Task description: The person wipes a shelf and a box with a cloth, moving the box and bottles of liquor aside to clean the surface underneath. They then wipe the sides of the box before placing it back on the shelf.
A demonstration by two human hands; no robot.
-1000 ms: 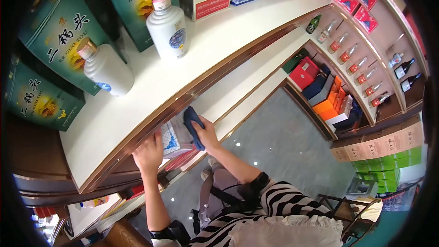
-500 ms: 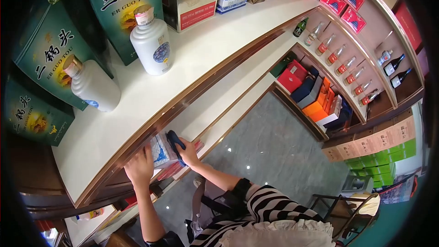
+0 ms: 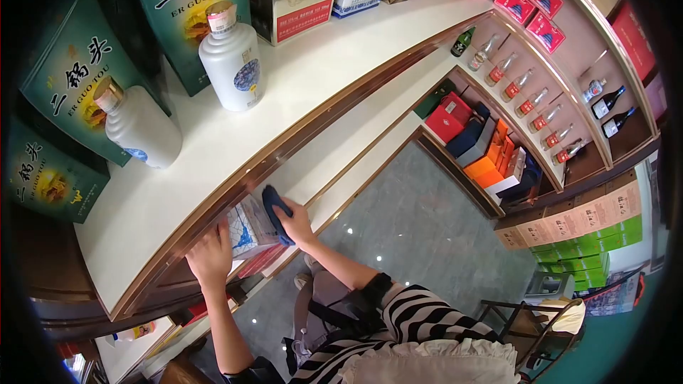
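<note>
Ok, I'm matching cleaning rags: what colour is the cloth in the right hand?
Dark blue; the cloth in the right hand shows best in the head view.

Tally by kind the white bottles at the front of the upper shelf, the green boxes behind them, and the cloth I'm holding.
White bottles: 2
Green boxes: 3
Dark blue cloth: 1
Total: 6
</note>
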